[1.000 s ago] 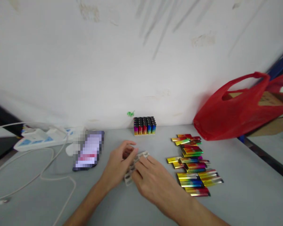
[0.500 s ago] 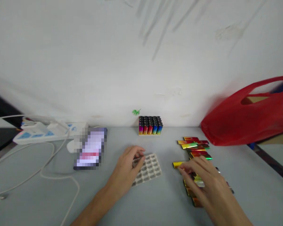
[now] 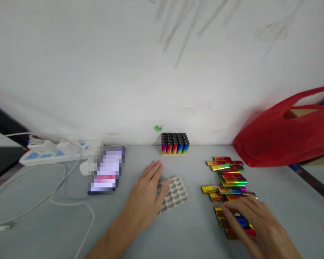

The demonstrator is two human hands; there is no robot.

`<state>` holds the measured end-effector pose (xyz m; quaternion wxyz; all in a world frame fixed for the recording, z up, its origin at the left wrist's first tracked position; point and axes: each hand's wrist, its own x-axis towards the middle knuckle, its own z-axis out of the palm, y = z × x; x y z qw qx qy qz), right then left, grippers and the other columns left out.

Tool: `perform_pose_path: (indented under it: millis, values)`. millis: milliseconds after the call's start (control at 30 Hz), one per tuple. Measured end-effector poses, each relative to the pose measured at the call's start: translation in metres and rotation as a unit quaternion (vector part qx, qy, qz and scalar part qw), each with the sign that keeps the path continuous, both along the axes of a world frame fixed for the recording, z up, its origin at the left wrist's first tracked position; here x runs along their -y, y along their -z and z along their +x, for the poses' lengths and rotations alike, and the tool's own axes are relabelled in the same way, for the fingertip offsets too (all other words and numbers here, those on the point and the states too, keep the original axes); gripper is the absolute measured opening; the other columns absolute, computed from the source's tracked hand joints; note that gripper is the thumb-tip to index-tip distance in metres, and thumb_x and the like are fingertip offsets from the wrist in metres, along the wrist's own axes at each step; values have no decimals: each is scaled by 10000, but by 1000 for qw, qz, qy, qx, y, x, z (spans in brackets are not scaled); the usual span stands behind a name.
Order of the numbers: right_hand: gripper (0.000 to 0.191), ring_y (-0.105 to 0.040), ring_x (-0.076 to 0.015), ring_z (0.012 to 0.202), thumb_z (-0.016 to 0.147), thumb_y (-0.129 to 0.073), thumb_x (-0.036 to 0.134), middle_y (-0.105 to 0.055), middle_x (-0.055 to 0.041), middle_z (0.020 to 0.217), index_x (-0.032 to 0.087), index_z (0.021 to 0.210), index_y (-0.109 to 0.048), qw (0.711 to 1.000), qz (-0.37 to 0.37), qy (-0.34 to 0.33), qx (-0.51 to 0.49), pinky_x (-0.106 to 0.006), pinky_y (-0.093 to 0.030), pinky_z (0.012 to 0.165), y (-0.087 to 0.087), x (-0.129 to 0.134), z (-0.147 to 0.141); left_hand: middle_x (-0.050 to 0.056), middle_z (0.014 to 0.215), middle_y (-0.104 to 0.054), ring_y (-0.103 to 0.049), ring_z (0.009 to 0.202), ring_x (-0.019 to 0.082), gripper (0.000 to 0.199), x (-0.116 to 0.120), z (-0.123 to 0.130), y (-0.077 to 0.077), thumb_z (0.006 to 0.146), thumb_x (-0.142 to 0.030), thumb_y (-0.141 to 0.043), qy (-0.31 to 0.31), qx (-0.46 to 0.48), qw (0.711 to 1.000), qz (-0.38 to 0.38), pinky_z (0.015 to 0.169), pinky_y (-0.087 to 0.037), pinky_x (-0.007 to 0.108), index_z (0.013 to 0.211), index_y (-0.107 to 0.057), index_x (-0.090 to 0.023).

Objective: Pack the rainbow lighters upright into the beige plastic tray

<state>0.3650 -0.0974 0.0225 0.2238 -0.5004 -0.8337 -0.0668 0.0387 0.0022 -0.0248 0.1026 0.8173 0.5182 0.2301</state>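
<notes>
Head view, nearest first: the right hand (image 3: 255, 225) lies palm down on the near end of a spread of shiny rainbow-coloured lighters (image 3: 229, 180) on the grey worktop (image 3: 178, 237). Its fingers are curled over the closest few, but whether it grips one cannot be told from here. To its left, the left hand (image 3: 147, 196) rests flat with fingers stretched out and apart, pressing on the left edge of a clear plastic tray (image 3: 175, 193) with rows of empty pockets; the tray lies flat between the two hands. Left of that hand sits a phone (image 3: 106, 172), with a white cable (image 3: 56, 196) looping past it. Farther back, a white power strip (image 3: 56, 153) sits by the wall (image 3: 151, 72); a packed block of upright lighters (image 3: 174, 144) stands against the wall, and a red plastic bag (image 3: 286, 136) slumps on the right.
</notes>
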Motion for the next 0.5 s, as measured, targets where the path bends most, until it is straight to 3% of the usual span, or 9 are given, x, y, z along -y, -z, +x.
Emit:
perform_pose_path:
  millis: [100,200,400,500]
  values:
    - [258,-790,-279,1006,1150,-525,333,-862,-55,1107,266,1172,-773,999,27,23,9,-376,-567,790,3,4,9,183,1714,-550,-468,1639,331,587,1,1,0,1154,-434,-479,2,-10,1000,6,1358,-414,577,1627,-559,-97]
    - [218,-801,-263,1021,1143,-553,357,-857,-49,1125,269,1167,-751,999,8,47,10,-360,-584,806,5,8,14,197,1712,-546,-470,1636,344,611,1,1,-1,1140,-442,-501,6,-8,1000,-2,1352,-418,594,1627,-557,-77]
    - [181,-758,-205,671,1122,-568,348,-786,-18,831,255,1149,-721,999,12,40,-22,-315,-598,632,2,18,7,197,1700,-567,-504,1612,372,691,-2,-1,-3,1078,-543,-620,0,29,1000,-11,1336,-445,584,1603,-590,-95]
    - [157,-729,-187,622,1090,-620,327,-716,9,759,242,1205,-686,999,5,45,-19,-288,-601,596,10,28,11,183,1708,-565,-504,1613,365,658,-3,-5,3,1093,-525,-612,11,32,999,2,1336,-448,578,1609,-581,-119]
